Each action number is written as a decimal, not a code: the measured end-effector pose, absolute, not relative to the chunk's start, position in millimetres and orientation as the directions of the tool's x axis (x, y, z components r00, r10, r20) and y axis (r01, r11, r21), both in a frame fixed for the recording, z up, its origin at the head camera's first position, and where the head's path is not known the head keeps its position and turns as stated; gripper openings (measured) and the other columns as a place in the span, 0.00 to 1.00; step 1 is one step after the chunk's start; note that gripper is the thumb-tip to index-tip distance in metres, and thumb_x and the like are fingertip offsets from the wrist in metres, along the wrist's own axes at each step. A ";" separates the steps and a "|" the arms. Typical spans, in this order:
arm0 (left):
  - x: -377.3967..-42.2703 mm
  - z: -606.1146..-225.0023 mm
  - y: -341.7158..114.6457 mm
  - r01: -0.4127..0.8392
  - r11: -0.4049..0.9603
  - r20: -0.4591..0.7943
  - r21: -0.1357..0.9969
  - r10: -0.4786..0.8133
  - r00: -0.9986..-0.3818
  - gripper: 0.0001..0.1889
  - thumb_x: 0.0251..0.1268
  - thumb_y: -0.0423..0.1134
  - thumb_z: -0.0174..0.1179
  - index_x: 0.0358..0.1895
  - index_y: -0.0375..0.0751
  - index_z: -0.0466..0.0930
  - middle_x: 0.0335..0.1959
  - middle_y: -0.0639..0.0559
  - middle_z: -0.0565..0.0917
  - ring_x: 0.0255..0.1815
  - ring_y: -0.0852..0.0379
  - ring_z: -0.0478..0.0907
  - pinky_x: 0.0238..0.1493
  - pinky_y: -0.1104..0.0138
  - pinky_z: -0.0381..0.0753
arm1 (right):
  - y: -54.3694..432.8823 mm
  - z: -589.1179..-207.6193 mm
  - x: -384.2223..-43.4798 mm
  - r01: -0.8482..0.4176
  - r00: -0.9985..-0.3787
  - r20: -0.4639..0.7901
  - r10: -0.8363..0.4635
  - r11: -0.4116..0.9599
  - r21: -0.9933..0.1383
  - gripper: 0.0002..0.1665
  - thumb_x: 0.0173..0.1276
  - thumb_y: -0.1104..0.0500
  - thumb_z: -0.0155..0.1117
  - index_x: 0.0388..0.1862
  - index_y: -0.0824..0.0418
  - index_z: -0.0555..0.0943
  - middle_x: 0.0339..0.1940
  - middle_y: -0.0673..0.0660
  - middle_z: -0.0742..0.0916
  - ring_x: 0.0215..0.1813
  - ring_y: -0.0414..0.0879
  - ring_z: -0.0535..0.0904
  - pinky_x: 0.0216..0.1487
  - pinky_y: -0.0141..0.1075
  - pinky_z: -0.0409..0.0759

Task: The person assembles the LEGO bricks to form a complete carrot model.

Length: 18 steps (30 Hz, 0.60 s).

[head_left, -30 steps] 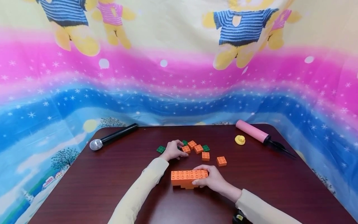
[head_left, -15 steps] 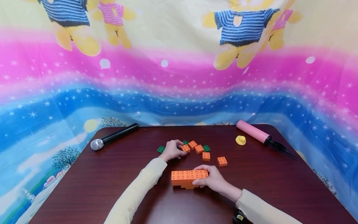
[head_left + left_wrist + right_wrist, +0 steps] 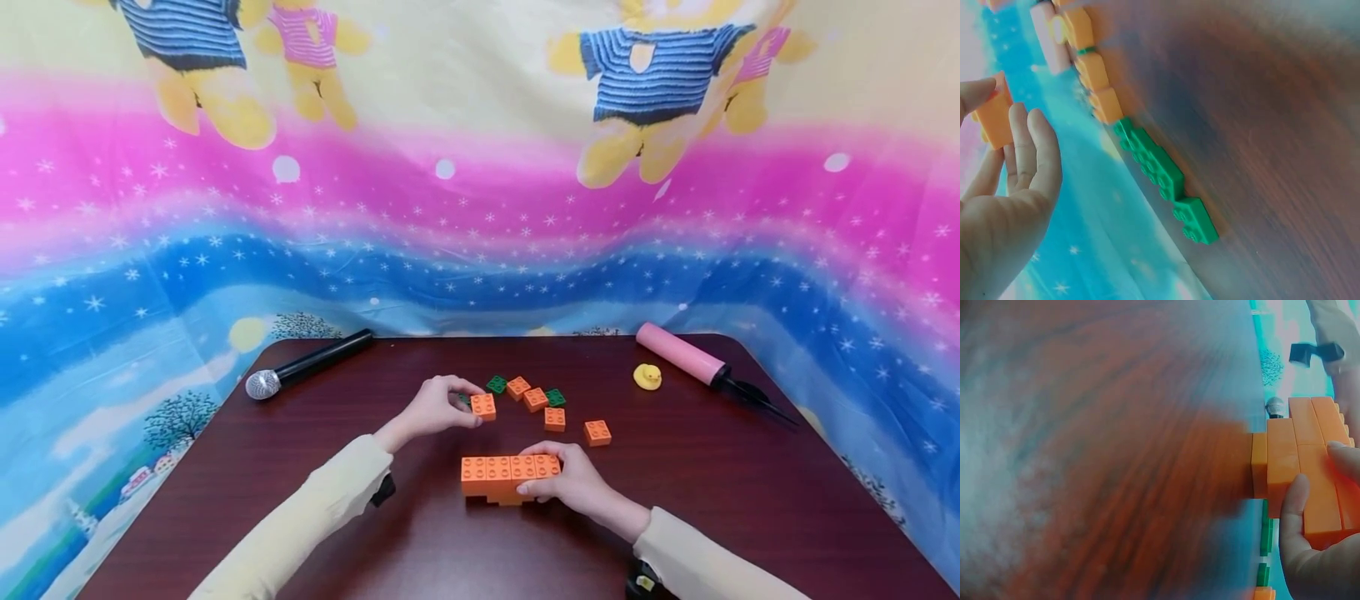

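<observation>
In the head view my left hand (image 3: 435,406) pinches a single orange toy building brick (image 3: 483,407) between thumb and fingers. The left wrist view shows that orange brick (image 3: 996,122) raised off the table, its studs facing away from the palm. My right hand (image 3: 573,483) grips the right end of a built orange block (image 3: 486,475), which is wide and studded on top with a narrower part below. From the right wrist, the built block (image 3: 1316,487) shows stacked layers, with a thumb and a finger pressed on its sides.
Loose orange bricks (image 3: 555,418) and green bricks (image 3: 497,384) lie beyond the built block. A black microphone (image 3: 307,365) is at the back left. A yellow rubber duck (image 3: 647,377) and a pink hand pump (image 3: 682,354) lie at the back right of the brown table (image 3: 300,458).
My left hand has taken hold of an orange brick from the group and drawn it left and toward me, off the table. My right hand keeps its grip on the built block.
</observation>
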<state>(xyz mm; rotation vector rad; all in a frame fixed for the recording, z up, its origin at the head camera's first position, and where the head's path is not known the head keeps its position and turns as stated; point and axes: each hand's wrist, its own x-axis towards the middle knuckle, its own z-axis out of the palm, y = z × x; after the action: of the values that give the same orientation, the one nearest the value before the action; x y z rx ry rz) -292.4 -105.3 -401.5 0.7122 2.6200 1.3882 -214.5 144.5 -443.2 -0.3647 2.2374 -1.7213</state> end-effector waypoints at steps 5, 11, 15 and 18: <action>-268.2 -397.6 -111.4 0.391 0.433 0.108 0.812 0.547 -0.830 0.20 0.49 0.34 0.70 0.49 0.35 0.81 0.42 0.44 0.82 0.31 0.59 0.83 0.36 0.69 0.82 | 144.0 -444.3 -214.9 -0.034 -0.925 -0.065 -0.375 0.252 -0.967 0.29 0.51 0.59 0.77 0.52 0.65 0.80 0.35 0.56 0.86 0.28 0.44 0.81 0.31 0.42 0.84; -249.5 -397.7 -111.9 0.429 0.423 0.097 0.798 0.612 -0.785 0.19 0.49 0.34 0.69 0.47 0.37 0.81 0.37 0.49 0.82 0.31 0.61 0.79 0.36 0.72 0.81 | 144.0 -445.0 -215.6 -0.043 -0.925 -0.055 -0.376 0.248 -0.968 0.29 0.51 0.59 0.77 0.52 0.66 0.79 0.35 0.57 0.86 0.28 0.44 0.81 0.31 0.42 0.84; -243.8 -399.9 -110.5 0.455 0.447 0.107 0.770 0.612 -0.784 0.18 0.47 0.36 0.70 0.45 0.38 0.83 0.36 0.51 0.81 0.32 0.60 0.78 0.37 0.72 0.80 | 144.0 -445.5 -215.5 -0.043 -0.925 -0.052 -0.377 0.241 -0.970 0.29 0.51 0.60 0.77 0.52 0.66 0.79 0.36 0.57 0.86 0.28 0.44 0.81 0.32 0.42 0.84; -240.8 -401.8 -109.6 0.464 0.462 0.108 0.756 0.611 -0.784 0.18 0.47 0.36 0.70 0.45 0.39 0.83 0.37 0.52 0.81 0.33 0.61 0.77 0.37 0.72 0.80 | 144.0 -446.0 -215.4 -0.042 -0.924 -0.053 -0.380 0.238 -0.970 0.29 0.51 0.60 0.77 0.52 0.66 0.79 0.35 0.57 0.86 0.29 0.44 0.81 0.32 0.42 0.84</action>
<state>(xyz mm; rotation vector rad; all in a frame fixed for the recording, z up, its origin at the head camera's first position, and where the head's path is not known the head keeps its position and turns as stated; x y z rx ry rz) -240.8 -109.6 -401.8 0.9405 2.5295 1.2235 -215.4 144.0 -446.0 -0.3939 2.2364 -1.7391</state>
